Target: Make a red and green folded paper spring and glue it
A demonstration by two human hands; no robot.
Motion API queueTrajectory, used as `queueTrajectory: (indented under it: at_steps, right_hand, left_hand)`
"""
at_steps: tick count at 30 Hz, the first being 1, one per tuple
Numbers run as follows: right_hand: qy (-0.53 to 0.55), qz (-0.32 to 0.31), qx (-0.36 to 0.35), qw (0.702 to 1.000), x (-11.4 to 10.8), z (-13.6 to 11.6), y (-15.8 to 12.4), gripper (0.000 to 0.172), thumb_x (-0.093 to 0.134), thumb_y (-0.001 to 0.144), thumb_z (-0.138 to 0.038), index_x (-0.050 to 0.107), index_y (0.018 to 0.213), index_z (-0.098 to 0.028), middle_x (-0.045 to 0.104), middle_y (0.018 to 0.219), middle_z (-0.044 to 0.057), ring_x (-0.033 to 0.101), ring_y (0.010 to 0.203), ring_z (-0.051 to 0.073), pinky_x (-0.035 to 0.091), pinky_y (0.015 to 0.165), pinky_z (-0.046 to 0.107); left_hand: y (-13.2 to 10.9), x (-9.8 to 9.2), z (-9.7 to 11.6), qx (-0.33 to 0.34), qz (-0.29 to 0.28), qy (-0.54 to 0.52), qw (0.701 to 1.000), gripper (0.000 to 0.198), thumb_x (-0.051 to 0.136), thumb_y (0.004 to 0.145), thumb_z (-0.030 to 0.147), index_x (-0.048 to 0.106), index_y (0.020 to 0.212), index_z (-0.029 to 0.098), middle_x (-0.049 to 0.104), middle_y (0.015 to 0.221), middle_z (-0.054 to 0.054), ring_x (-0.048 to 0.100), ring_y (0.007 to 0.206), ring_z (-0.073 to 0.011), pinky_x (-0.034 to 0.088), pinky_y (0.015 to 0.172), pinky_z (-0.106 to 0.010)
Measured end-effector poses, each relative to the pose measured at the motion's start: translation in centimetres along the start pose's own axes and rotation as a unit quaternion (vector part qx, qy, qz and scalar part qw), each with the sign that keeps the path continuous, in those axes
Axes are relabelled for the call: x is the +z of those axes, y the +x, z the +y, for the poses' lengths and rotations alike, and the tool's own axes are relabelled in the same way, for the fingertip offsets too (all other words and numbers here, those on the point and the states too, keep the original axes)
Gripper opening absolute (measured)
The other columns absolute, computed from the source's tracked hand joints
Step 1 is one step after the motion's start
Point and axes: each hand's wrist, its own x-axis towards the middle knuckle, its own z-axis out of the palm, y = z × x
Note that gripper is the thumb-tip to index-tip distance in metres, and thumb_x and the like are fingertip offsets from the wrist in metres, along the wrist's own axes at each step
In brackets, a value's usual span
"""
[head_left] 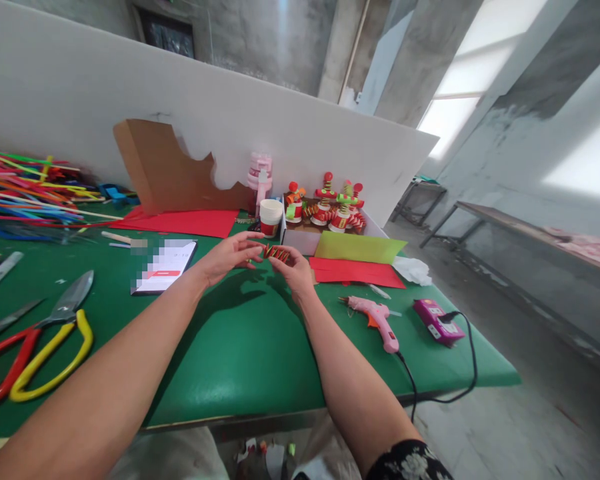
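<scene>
A small zigzag-folded paper spring [276, 253], in red with yellowish-green, is stretched between my hands above the green table. My right hand [294, 268] pinches its right end with thumb and fingers. At the left end, the thumb and a finger of my left hand [230, 259] close on the paper, while the upper fingers reach out straight. Just behind the hands stands a stack of paper cups [271, 217]. A white box [305, 245] beyond my right hand holds several cup figures [325, 207] with folded paper arms and round red heads.
Right: pink glue gun [377, 319], purple power box [437, 321] with a black cord, red paper strips [357, 272], a yellow-green sheet [360, 247]. Left: phone [165, 267], large scissors [55, 327], a pipe-cleaner heap [30, 193]. A white board [220, 107] stands behind brown cardboard [165, 167].
</scene>
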Motion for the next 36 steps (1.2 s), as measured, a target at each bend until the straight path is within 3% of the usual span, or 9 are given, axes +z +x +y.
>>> queueTrajectory:
  at_steps: [3,6,9,12,14,18,22,29,36]
  right_hand:
    - [-0.091,0.003,-0.098,0.991,0.3,-0.2,-0.3,0.026,0.076,0.067,-0.017,0.074,0.092,-0.025,0.072,0.099,0.001,0.064,0.093,0.018,0.050,0.091,0.031]
    - [-0.160,-0.019,-0.130,0.978,0.6,-0.5,-0.8,0.029,0.073,0.069,-0.015,0.076,0.094,-0.027,0.070,0.099,0.002,0.062,0.096,0.019,0.050,0.091,0.033]
    - [-0.162,-0.044,-0.130,0.977,0.8,-0.7,-1.1,0.036,0.075,0.069,-0.018,0.075,0.104,-0.029,0.068,0.106,0.003,0.061,0.098,0.020,0.051,0.089,0.032]
    - [-0.101,-0.044,-0.091,0.990,0.8,-0.6,-0.9,0.067,0.084,0.061,-0.025,0.065,0.126,-0.031,0.062,0.126,0.005,0.062,0.097,0.019,0.053,0.086,0.030]
    - [-0.037,-0.029,-0.053,0.997,0.6,-0.3,-0.5,0.067,0.084,0.065,-0.033,0.062,0.129,-0.031,0.061,0.128,0.005,0.063,0.094,0.017,0.054,0.082,0.029]
    - [0.074,-0.008,0.058,0.995,0.0,0.3,0.4,0.026,0.069,0.083,-0.044,0.069,0.098,-0.023,0.070,0.101,0.004,0.064,0.079,0.013,0.055,0.075,0.027]
    - [0.112,-0.034,0.124,0.985,-0.2,0.6,0.7,0.026,0.075,0.078,-0.044,0.067,0.082,-0.020,0.070,0.079,0.002,0.063,0.066,0.012,0.054,0.068,0.027]
    - [0.069,0.009,0.034,0.997,0.1,0.7,0.4,0.038,0.087,0.059,-0.041,0.063,0.081,-0.021,0.067,0.077,-0.002,0.061,0.062,0.010,0.051,0.063,0.024]
    - [-0.022,0.026,-0.014,0.999,-0.1,0.9,0.5,0.031,0.081,0.061,-0.042,0.063,0.072,-0.019,0.061,0.063,-0.005,0.055,0.057,0.010,0.048,0.062,0.025]
  left_hand:
    - [0.0,0.4,0.0,-0.048,-0.002,-0.048,0.998,0.045,0.078,0.073,0.053,0.067,0.102,0.021,0.070,0.097,-0.008,0.069,0.076,-0.0184,0.057,0.065,-0.032]
    - [0.0,1.1,-0.1,-0.060,-0.010,-0.036,0.998,0.045,0.083,0.065,0.054,0.065,0.089,0.019,0.070,0.084,-0.005,0.067,0.073,-0.0182,0.055,0.059,-0.030]
    - [0.0,1.3,-0.2,-0.049,-0.004,-0.011,0.999,0.046,0.087,0.059,0.048,0.064,0.086,0.019,0.069,0.080,-0.003,0.065,0.072,-0.0178,0.051,0.057,-0.028]
    - [0.0,1.0,0.0,-0.017,0.019,0.009,1.000,0.044,0.087,0.058,0.044,0.065,0.088,0.020,0.070,0.082,-0.003,0.063,0.071,-0.0166,0.050,0.059,-0.029]
    - [0.0,0.5,0.1,0.012,0.030,0.029,0.999,0.042,0.085,0.060,0.042,0.065,0.091,0.021,0.070,0.086,-0.003,0.064,0.075,-0.0179,0.050,0.064,-0.031]
    - [0.1,0.1,0.3,0.084,0.035,0.104,0.990,0.038,0.081,0.062,0.040,0.064,0.091,0.022,0.069,0.092,-0.004,0.065,0.088,-0.0223,0.051,0.074,-0.035]
    - [0.2,0.3,0.3,0.117,0.028,0.181,0.976,0.031,0.072,0.067,0.037,0.063,0.091,0.021,0.069,0.092,-0.004,0.066,0.086,-0.0224,0.051,0.075,-0.036]
    - [0.2,0.8,0.2,0.142,0.022,0.279,0.950,0.024,0.061,0.070,0.032,0.064,0.091,0.022,0.071,0.092,-0.003,0.064,0.079,-0.0193,0.051,0.073,-0.033]
    - [0.3,0.8,-0.2,0.181,0.026,0.336,0.924,0.023,0.059,0.074,0.030,0.066,0.094,0.022,0.070,0.097,-0.004,0.064,0.082,-0.0200,0.051,0.073,-0.033]
